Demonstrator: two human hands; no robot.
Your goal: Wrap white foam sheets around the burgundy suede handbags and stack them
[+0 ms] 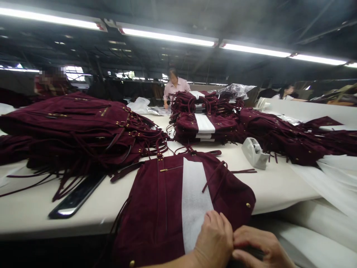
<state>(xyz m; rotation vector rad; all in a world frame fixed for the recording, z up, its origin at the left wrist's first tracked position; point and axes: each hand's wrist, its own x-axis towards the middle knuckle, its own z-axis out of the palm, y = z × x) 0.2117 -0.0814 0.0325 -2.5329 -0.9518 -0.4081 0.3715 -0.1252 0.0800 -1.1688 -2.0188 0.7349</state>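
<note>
A burgundy handbag [145,208] with a brass zip, thin ties and round studs lies in front of me, its near end at the table edge. A white padding strip [193,201] runs lengthwise over it. My left hand [213,238] rests on the handbag at the strip's right border, its fingers curled inward. Beside it, my right hand [259,245] is closed in a pinch, fingertips against the left hand. Whatever lies between the fingers of either hand is hidden.
Burgundy handbags are piled at left [69,123], and others with white strips are stacked [206,126] behind. A grey tape dispenser [254,153] stands at right. A black glossy strip [78,197] lies at left. White sheets [329,193] hang at right. A person [175,87] stands across the table.
</note>
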